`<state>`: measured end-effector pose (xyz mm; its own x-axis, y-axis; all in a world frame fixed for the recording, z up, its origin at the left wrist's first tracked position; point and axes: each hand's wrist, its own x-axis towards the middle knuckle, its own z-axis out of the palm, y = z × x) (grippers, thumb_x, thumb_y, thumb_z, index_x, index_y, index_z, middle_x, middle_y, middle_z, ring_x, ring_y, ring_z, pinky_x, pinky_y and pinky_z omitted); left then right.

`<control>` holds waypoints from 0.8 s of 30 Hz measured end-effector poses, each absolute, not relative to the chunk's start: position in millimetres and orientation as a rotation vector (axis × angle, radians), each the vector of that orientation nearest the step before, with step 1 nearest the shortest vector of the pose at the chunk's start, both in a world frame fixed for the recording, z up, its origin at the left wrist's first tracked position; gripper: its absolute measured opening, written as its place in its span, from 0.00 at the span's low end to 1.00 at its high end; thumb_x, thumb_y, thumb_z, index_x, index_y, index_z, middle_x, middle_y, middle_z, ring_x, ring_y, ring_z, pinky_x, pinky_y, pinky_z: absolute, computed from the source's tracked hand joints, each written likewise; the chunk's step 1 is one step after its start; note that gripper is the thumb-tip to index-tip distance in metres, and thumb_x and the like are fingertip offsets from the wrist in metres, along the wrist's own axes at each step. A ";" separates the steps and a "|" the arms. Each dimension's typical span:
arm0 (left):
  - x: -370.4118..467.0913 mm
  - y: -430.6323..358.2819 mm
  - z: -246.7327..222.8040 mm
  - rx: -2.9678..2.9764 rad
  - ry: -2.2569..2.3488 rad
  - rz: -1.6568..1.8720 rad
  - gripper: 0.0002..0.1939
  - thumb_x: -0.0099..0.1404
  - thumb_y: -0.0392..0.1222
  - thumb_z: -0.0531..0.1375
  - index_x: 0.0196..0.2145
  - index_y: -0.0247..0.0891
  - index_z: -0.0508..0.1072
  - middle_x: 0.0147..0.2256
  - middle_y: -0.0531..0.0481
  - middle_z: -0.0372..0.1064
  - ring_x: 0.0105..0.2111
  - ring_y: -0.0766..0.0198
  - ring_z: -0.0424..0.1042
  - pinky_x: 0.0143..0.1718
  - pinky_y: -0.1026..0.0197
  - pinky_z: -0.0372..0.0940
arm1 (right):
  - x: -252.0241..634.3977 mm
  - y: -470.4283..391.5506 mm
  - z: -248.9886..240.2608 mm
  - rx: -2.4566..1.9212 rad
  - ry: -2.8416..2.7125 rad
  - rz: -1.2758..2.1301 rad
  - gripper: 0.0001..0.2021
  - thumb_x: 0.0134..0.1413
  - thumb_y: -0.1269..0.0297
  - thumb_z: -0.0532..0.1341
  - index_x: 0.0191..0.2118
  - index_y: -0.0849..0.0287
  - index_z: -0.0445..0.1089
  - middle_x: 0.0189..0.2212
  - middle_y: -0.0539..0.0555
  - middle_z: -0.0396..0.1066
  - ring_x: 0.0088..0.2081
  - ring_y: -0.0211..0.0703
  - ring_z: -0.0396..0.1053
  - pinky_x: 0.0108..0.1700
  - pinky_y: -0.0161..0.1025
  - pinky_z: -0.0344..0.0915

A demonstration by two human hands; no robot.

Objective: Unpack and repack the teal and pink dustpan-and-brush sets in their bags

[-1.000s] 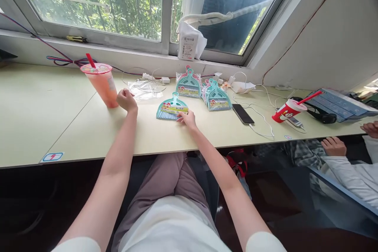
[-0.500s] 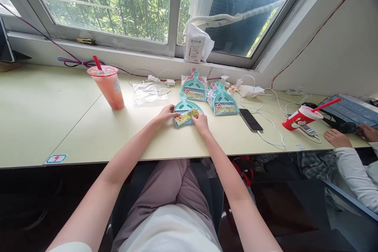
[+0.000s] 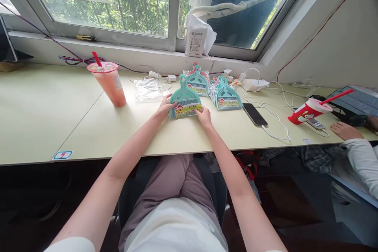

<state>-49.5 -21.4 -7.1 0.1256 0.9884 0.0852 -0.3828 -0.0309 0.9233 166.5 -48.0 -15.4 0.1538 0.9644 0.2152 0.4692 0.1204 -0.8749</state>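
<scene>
Head view, clock centred on the turquoise dustpan set (image 3: pixel 184 95), 12 pointing away from the wearer; set stands near-upright at mid-table (image 3: pixel 97 132), handle (image 3: pixel 183 82) at 12; left hand (image 3: pixel 163 109) grips its left edge, thumb in front; right hand (image 3: pixel 203 117) pinches the lower right at the card label (image 3: pixel 186 109); the two-sided hold presumably steadies the set and keeps the label flat; whether the base touches the table, cannot tell. Containers: rear wrapped bundle (image 3: pixel 197 80) at 1 and side wrapped bundle (image 3: pixel 226 95) at 3 hold turquoise and pink dustpans, probably parked there for elbow room; tall cup (image 3: pixel 110 86) at 9, translucent, orange-pink drink inside; red cup (image 3: pixel 308 111), farther out at 3, opaque, contents hidden.
</scene>
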 end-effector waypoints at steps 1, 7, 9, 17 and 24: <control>-48.1 -23.3 -6.7 1.044 0.741 1.258 0.34 0.44 0.45 0.75 0.46 0.40 0.66 0.41 0.45 0.75 0.45 0.50 0.75 0.51 0.45 0.68 | 167.2 -47.2 -15.4 -1.502 -1.449 0.672 0.05 0.50 0.62 0.63 0.33 0.57 0.70 0.34 0.53 0.77 0.36 0.46 0.73 0.41 0.37 0.65; -38.2 -33.6 -4.1 1.180 0.727 0.971 0.30 0.54 0.61 0.69 0.46 0.36 0.72 0.44 0.37 0.76 0.47 0.43 0.76 0.52 0.42 0.68 | 172.3 -44.6 -14.2 -1.592 -1.433 0.662 0.05 0.50 0.63 0.63 0.30 0.56 0.67 0.28 0.49 0.74 0.32 0.44 0.70 0.38 0.36 0.63; -36.0 -34.1 -4.3 1.214 0.732 0.963 0.31 0.54 0.59 0.69 0.47 0.34 0.72 0.45 0.36 0.76 0.47 0.43 0.76 0.52 0.42 0.69 | 173.0 -43.7 -14.3 -1.608 -1.441 0.639 0.06 0.50 0.64 0.64 0.29 0.56 0.65 0.28 0.49 0.73 0.32 0.43 0.69 0.37 0.36 0.62; -35.6 -27.6 -9.2 1.177 0.862 1.209 0.37 0.43 0.37 0.72 0.51 0.39 0.66 0.47 0.44 0.73 0.49 0.47 0.74 0.53 0.43 0.67 | 171.1 -46.9 -13.3 -1.547 -1.296 0.806 0.17 0.51 0.62 0.66 0.42 0.54 0.59 0.22 0.42 0.67 0.26 0.39 0.68 0.34 0.34 0.64; -37.2 -26.0 -1.1 1.209 0.752 1.246 0.38 0.41 0.39 0.72 0.51 0.37 0.66 0.51 0.39 0.72 0.53 0.43 0.71 0.56 0.42 0.65 | 158.3 -57.5 -1.7 -1.184 -1.041 1.265 0.17 0.55 0.58 0.67 0.44 0.54 0.59 0.40 0.51 0.74 0.30 0.38 0.75 0.31 0.33 0.73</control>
<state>-37.2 -26.0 -1.1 0.2216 0.9590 0.1766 -0.2910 -0.1078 0.9506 158.3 -57.5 -1.7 0.0575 0.9964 -0.0628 -0.1303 -0.0549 -0.9899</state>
